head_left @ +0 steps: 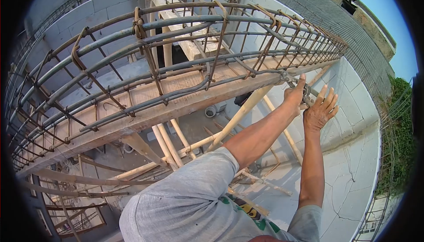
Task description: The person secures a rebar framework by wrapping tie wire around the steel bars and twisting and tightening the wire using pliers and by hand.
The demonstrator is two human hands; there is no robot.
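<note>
A metal hand tool (pixel 306 90), like pincers, has its jaw end at the lower bars of the rebar cage (pixel 207 60), beside the wooden formwork edge (pixel 190 105). My left hand (pixel 293 100) is closed around part of the tool, with one digit pointing up. Just to its right, my right hand (pixel 320 111) has its fingers stretched out and spread, its palm side against the tool's handle end. The fingers of my left hand are partly hidden, and so is the exact grip. Tie wires wrap the cage's stirrups and long bars.
Below the formwork, wooden poles (pixel 238 114) cross over a lower floor with a bucket (pixel 210 111). A pale block wall (pixel 357 153) runs down the right side. Beyond it are corrugated roofing (pixel 353 47) and green plants (pixel 399 122). Loose wires hang by the wall.
</note>
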